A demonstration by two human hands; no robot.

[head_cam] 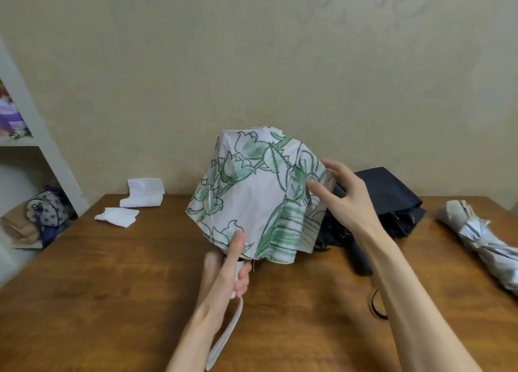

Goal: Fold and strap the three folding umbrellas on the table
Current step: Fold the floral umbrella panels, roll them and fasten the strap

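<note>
Upright, left hand [229,270] grips floral umbrella [252,192]; right hand [342,195] touches canopy.

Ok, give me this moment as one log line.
left grip: holds floral umbrella handle | right grip: open, fingers on its loose canopy | black umbrella: loose on table | grey umbrella: bundled

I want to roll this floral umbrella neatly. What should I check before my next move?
1. Left hand holds the floral umbrella upright: ok.
2. Right hand on its fabric, fingers open: ok.
3. Panels gathered flat for rolling: not ok, they hang loose.
4. Closure strap found: cannot tell.
5. Black umbrella folded: not ok, lies loose on the table.
6. Grey umbrella rolled: ok.
</note>
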